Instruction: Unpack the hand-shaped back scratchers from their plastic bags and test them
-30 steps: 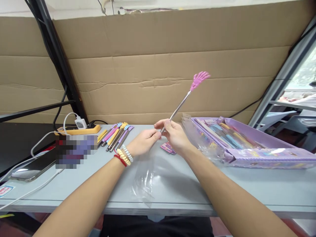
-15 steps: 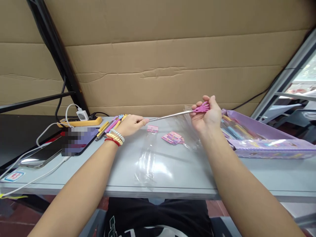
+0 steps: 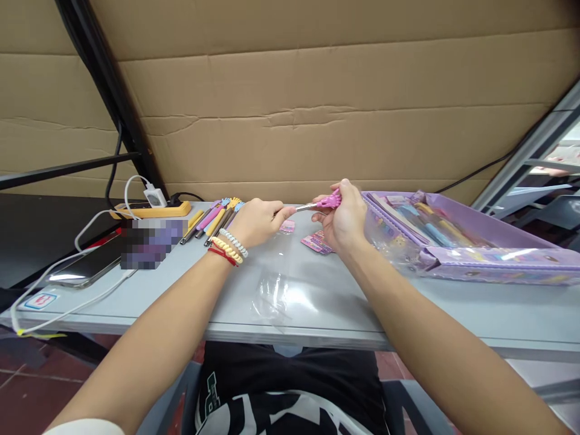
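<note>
Lying out at about nine o'clock on the table (image 3: 457, 314), a phone (image 3: 93, 261); closer in, same direction, a row of coloured sticks (image 3: 216, 223). Left hand (image 3: 260, 222) wrapped round the metal rod, clear wrapper (image 3: 274, 296) at seven, and dead centre the pink scratcher (image 3: 318, 203)! Pink cards (image 3: 315, 243) at six, right hand (image 3: 348, 219) at four, pinching the scratcher's head, and the purple box (image 3: 502, 258) just past three!

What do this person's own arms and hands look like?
The left hand and right hand are ungloved. Around the left wrist sit a pale coiled band, a yellow coiled band and a thin red band. Both forearms are largely uncovered; what looks like a white sleeve edge shows at bottom left.
</note>
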### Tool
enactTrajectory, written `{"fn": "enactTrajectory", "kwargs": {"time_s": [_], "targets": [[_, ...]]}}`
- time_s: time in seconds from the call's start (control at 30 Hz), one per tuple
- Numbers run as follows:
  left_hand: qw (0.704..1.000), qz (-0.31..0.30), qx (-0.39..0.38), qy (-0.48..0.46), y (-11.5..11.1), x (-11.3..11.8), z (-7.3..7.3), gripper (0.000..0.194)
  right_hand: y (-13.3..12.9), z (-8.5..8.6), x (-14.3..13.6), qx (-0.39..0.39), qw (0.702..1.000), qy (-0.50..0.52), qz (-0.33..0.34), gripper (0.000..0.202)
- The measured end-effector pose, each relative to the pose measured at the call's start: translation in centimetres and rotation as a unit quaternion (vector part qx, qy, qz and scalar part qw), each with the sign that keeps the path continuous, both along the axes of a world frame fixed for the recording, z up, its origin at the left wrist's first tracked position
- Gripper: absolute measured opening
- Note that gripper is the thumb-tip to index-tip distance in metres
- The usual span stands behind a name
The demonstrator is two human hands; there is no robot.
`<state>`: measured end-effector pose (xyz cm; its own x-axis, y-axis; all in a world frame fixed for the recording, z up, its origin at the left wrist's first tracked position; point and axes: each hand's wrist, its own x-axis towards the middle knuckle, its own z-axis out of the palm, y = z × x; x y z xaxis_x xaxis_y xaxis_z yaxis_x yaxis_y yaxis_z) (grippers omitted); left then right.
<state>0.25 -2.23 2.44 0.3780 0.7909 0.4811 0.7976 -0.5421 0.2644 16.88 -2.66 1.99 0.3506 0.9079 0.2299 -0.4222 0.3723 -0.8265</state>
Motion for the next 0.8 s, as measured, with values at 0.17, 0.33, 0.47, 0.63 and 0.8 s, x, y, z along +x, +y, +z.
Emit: {"fn": "enactTrajectory", "kwargs": {"time_s": [0.17,0.33,0.47,0.63,0.8], "targets": [[0.999,-0.042,-0.018,-0.021,0.5,-0.1,-0.8,0.035,0.2,0.1,0.6,-0.029,0.998,-0.059,0.017,0.035],[0.999,-0.048,0.012,-0.014,1.5,-0.8,-0.5,0.031,0.5,-0.2,1.3,-0.034,0.983,-0.179,-0.009,0.044],[0.991,0.128,0.024,-0.021,3.2,-4.1,0.7,0.032,0.8,-2.0,1.0,0.022,0.935,-0.351,-0.052,0.043],[0.919,0.384,-0.07,-0.049,5.2,-10.1,0.6,0.034,0.4,-3.4,0.5,0.04,0.846,-0.53,0.039,0.053],[0.888,0.44,-0.124,-0.055,6.6,-12.5,-1.2,0.034,-0.3,-2.8,0.3,0.005,0.755,-0.644,0.124,0.058]]}}
